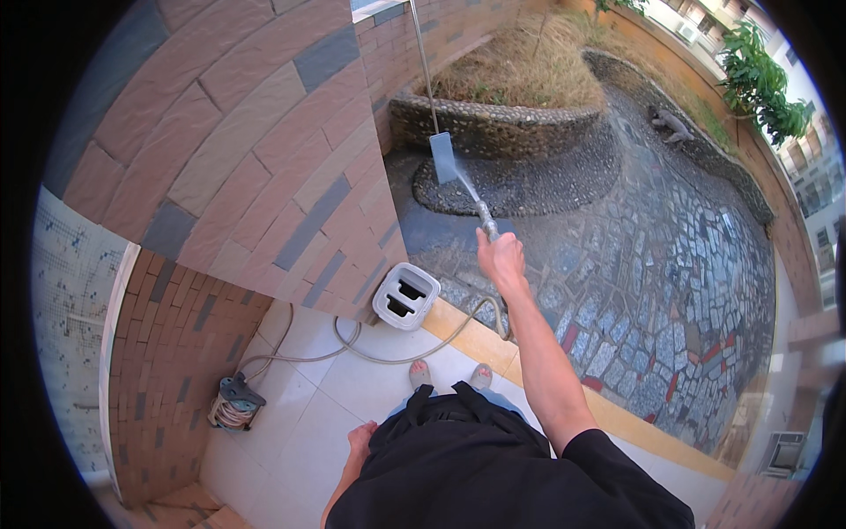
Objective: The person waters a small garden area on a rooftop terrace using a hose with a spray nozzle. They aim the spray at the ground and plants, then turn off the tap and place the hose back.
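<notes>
My right hand (502,261) is closed around a metal hose nozzle (487,215), arm stretched forward. From its tip a white jet of water (468,183) strikes a pale blue flat mop head (443,159). The mop's long metal pole (426,66) rises from that head past the brick wall's corner, its top end out of view. Low at my side, beside my dark shirt, hangs my left hand (362,436); no object shows in it, and its fingers are partly hidden. A grey mop bucket with two slots (406,295) stands at the wall's foot.
A hose (456,338) loops across the white floor tiles (310,390) near my feet from a hose reel (236,403). A yellow step edge (595,403) borders the wet stone paving (634,337). Beyond are a pebbled planter (502,122) and a small animal statue (673,125).
</notes>
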`<move>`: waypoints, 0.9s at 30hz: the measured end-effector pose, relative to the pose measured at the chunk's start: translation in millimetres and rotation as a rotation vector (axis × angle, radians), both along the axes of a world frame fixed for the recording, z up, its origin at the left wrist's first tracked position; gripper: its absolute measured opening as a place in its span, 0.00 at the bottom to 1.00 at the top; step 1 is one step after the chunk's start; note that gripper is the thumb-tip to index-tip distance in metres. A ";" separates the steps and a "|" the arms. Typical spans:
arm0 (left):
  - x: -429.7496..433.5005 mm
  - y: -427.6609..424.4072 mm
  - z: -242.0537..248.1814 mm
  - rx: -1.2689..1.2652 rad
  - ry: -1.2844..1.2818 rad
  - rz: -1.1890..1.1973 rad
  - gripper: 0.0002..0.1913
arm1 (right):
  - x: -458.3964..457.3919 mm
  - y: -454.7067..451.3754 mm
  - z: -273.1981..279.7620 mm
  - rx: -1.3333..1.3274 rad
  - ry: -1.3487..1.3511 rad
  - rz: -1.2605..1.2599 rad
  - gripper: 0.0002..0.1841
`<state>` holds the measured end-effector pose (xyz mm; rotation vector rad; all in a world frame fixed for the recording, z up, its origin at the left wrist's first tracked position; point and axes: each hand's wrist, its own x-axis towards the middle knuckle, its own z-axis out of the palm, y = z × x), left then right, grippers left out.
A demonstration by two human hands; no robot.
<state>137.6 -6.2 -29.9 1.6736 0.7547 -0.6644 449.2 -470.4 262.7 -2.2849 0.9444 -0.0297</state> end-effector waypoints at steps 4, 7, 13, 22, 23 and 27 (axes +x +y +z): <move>4.7 2.8 1.2 -0.015 -0.103 -0.079 0.11 | 10.8 -5.0 9.4 0.026 -0.037 -0.023 0.33; 11.2 -0.2 12.1 -0.013 -0.037 -0.027 0.11 | 12.5 -6.5 5.4 0.004 -0.033 -0.040 0.34; 21.5 -4.6 29.9 -0.017 -0.072 -0.032 0.11 | 9.5 -5.7 2.7 -0.012 -0.040 -0.021 0.34; 28.8 -0.7 34.3 -0.073 -0.050 -0.008 0.11 | 17.7 -5.7 9.8 -0.022 -0.013 -0.019 0.32; 30.5 -2.1 37.4 -0.073 -0.038 0.026 0.11 | 15.7 -4.9 5.2 -0.045 0.014 -0.012 0.31; 32.1 -3.0 42.9 -0.041 0.060 0.100 0.10 | 3.5 -3.6 -16.4 -0.018 0.084 -0.031 0.31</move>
